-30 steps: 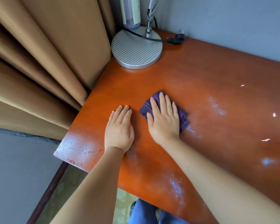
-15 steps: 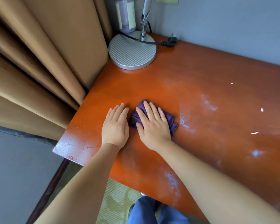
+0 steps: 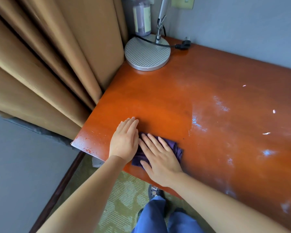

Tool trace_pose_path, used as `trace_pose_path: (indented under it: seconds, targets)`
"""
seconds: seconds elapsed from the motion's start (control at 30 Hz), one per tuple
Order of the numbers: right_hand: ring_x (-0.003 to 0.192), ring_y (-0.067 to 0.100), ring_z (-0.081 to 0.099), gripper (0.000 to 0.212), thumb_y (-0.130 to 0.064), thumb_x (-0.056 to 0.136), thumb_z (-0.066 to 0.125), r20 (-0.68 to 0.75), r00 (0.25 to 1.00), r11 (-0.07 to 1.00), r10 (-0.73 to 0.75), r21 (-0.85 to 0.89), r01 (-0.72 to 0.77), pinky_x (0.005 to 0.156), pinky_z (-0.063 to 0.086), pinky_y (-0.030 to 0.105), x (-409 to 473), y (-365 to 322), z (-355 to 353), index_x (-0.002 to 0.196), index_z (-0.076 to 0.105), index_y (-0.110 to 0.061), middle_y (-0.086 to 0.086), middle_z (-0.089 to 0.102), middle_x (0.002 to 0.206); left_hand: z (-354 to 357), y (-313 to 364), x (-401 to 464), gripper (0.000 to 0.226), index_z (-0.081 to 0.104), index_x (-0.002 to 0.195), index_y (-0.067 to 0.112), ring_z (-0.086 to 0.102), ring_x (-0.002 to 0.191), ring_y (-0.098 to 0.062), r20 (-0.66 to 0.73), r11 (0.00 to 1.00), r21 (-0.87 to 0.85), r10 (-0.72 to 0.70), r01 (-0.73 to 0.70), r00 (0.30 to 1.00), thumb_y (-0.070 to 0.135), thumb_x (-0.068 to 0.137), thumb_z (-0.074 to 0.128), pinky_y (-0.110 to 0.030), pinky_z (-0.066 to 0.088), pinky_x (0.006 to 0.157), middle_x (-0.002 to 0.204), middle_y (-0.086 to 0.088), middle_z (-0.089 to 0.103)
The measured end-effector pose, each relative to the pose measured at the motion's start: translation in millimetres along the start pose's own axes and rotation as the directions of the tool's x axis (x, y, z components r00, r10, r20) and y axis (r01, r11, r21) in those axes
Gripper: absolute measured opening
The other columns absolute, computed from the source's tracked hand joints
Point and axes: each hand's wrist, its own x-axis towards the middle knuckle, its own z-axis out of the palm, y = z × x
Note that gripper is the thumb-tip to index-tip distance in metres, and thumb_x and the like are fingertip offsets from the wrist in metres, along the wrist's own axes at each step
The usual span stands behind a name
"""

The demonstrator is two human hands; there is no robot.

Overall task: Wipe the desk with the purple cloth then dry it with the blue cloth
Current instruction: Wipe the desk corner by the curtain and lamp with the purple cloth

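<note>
The orange-brown wooden desk (image 3: pixel 208 91) fills the right of the head view, with shiny wet streaks on its right half. A crumpled purple cloth (image 3: pixel 172 146) lies near the desk's front edge. My right hand (image 3: pixel 160 158) lies flat on top of it, fingers straight and spread, pressing it to the wood. My left hand (image 3: pixel 124 142) rests flat on the bare desk right beside the cloth, fingers together and pointing away from me. No blue cloth is in view.
A lamp with a round ribbed base (image 3: pixel 147 53) stands at the back left corner, its black cord and plug (image 3: pixel 183 45) trailing right. A clear bottle (image 3: pixel 142 17) stands behind it. Tan curtains (image 3: pixel 49 64) hang along the desk's left edge. The front left corner (image 3: pixel 86 143) is chipped.
My right hand has pulled the purple cloth toward me and to the left, down to the desk's front edge. My left hand has stayed flat on the desk.
</note>
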Motion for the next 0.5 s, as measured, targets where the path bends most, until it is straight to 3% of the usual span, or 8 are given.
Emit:
trace_pose_path:
  seconds: [0.1, 0.17, 0.23, 0.37, 0.5]
  targets:
    - [0.146, 0.016, 0.019, 0.07, -0.046, 0.093, 0.035, 0.028, 0.999, 1.0, 0.015, 0.022, -0.016, 0.117, 0.007, 0.035, 21.5, 8.1, -10.2, 0.151, 0.023, -0.008, 0.004, 0.024, 0.158, 3.5, 4.6, -1.0, 0.056, 0.051, 0.135, 0.001, 0.042, 0.134, -0.032, 0.01, 0.997, 0.012, -0.073, 0.073, 0.997, 0.031, 0.097, 0.021, -0.04, 0.024, 0.114, 0.142, -0.017, 0.048]
    - [0.148, 0.011, -0.003, 0.074, -0.047, 0.097, 0.035, 0.054, 0.998, 0.998, -0.035, 0.057, 0.032, 0.118, -0.009, 0.029, 32.4, 17.3, -19.5, 0.154, 0.003, -0.011, 0.001, -0.001, 0.162, 3.7, 7.1, -2.6, 0.059, 0.045, 0.139, 0.003, 0.036, 0.139, -0.03, 0.018, 0.995, 0.016, -0.102, 0.102, 0.995, 0.033, 0.097, 0.017, -0.038, 0.02, 0.116, 0.146, -0.015, 0.042]
    - [0.146, 0.011, -0.015, 0.082, -0.056, 0.096, 0.031, 0.083, 0.996, 0.997, -0.023, 0.073, 0.016, 0.117, -0.015, 0.026, 32.0, 25.7, -22.7, 0.152, -0.01, -0.013, -0.001, -0.015, 0.16, 3.5, 7.7, -7.7, 0.057, 0.043, 0.141, 0.003, 0.034, 0.139, -0.03, 0.038, 0.998, 0.048, -0.047, 0.045, 0.998, 0.032, 0.098, 0.018, -0.039, 0.019, 0.116, 0.148, -0.015, 0.04]
    - [0.148, 0.017, -0.006, 0.092, -0.07, 0.085, 0.013, 0.086, 0.992, 0.996, 0.088, 0.022, -0.09, 0.117, -0.009, 0.032, 10.4, 28.2, -17.1, 0.152, -0.001, -0.009, 0.005, -0.004, 0.161, -0.6, 6.8, -14.5, 0.05, 0.047, 0.138, 0.003, 0.041, 0.135, -0.032, 0.105, 0.972, 0.163, 0.155, -0.17, 0.982, 0.025, 0.097, 0.027, -0.043, 0.024, 0.111, 0.145, -0.015, 0.044]
    - [0.146, 0.022, 0.018, 0.087, -0.066, 0.089, 0.024, 0.106, 0.99, 0.996, 0.089, -0.029, -0.087, 0.115, 0.005, 0.036, -6.5, 22.5, -14.5, 0.149, 0.026, -0.002, 0.011, 0.023, 0.157, -1.7, 8.8, -10.0, 0.05, 0.047, 0.139, 0.004, 0.039, 0.136, -0.028, 0.194, 0.932, 0.192, 0.271, -0.307, 0.943, 0.024, 0.097, 0.029, -0.045, 0.025, 0.111, 0.145, -0.013, 0.044]
